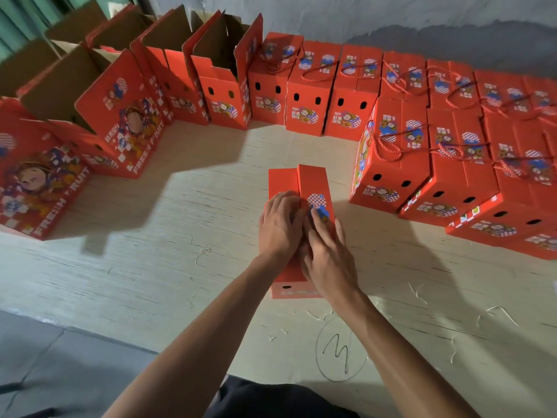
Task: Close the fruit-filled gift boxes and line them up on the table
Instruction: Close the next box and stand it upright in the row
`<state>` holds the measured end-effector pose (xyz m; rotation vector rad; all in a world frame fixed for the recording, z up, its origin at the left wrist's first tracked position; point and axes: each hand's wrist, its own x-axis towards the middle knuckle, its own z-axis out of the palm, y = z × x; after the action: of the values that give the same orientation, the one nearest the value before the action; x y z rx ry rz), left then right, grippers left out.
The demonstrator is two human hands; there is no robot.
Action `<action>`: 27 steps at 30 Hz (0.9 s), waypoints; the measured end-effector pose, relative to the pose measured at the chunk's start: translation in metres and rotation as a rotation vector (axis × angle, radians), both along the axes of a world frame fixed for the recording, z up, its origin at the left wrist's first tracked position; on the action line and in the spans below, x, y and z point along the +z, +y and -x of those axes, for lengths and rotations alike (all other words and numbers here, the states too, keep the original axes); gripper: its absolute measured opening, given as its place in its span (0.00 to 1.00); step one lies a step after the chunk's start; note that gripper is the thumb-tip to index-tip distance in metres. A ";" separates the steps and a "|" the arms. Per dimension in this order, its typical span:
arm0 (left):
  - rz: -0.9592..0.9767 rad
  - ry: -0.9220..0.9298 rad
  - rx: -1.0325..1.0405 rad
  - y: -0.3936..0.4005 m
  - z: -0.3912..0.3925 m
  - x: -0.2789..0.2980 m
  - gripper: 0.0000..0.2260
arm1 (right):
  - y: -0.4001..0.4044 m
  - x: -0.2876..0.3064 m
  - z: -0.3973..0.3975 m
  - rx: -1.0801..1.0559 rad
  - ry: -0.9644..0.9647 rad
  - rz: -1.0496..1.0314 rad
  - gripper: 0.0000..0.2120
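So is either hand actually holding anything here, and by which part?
Neither grips anything. The left hand and right hand press flat on the top flaps of the red cardboard gift box at its near end.

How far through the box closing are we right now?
Done: closed boxes with rope handles are lined up at the right and rear. In hand: the left hand and right hand press the top flaps of the centre box. Left: the open boxes at rear-left.
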<state>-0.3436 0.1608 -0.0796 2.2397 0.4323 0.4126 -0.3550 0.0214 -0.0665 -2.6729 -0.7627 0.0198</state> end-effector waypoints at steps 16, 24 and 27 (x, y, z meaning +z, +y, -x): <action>-0.463 0.307 -0.310 0.018 -0.026 0.010 0.27 | 0.002 -0.007 -0.001 -0.074 -0.006 -0.095 0.25; -0.548 0.352 -0.327 0.021 -0.034 0.009 0.26 | 0.000 -0.007 0.002 -0.075 0.008 -0.067 0.25; -0.553 0.348 -0.327 0.022 -0.032 0.008 0.28 | 0.000 -0.007 0.002 -0.080 -0.010 -0.042 0.24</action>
<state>-0.3112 0.1825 -0.0720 2.8750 0.1221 -0.0474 -0.3566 0.0215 -0.0731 -2.6628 -0.6515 -0.0304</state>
